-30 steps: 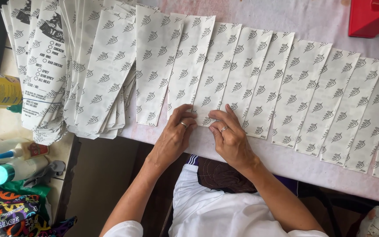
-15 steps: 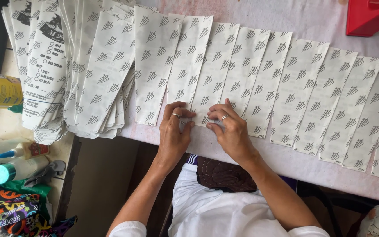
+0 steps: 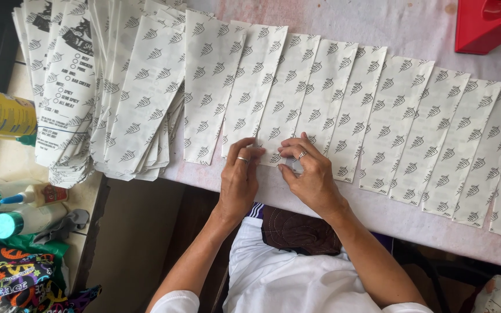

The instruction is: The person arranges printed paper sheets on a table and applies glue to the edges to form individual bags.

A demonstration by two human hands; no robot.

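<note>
- Our left hand (image 3: 240,177) and right hand (image 3: 311,177) pinch the near end of one patterned paper bag (image 3: 282,110), fingers closed on its edge, seemingly to fold it.
- Either side of our fingers, overlapping white bags (image 3: 430,127) lie fanned on the surface (image 3: 378,208), near ends exposed.
- Far left: stacked bags (image 3: 88,98), a yellow bottle (image 3: 1,116).
- Beyond, far right: a red box (image 3: 485,23).

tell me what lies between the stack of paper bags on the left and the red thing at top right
In the head view, a fanned row of patterned paper bags overlaps across the table from the stack toward the red object.
</note>
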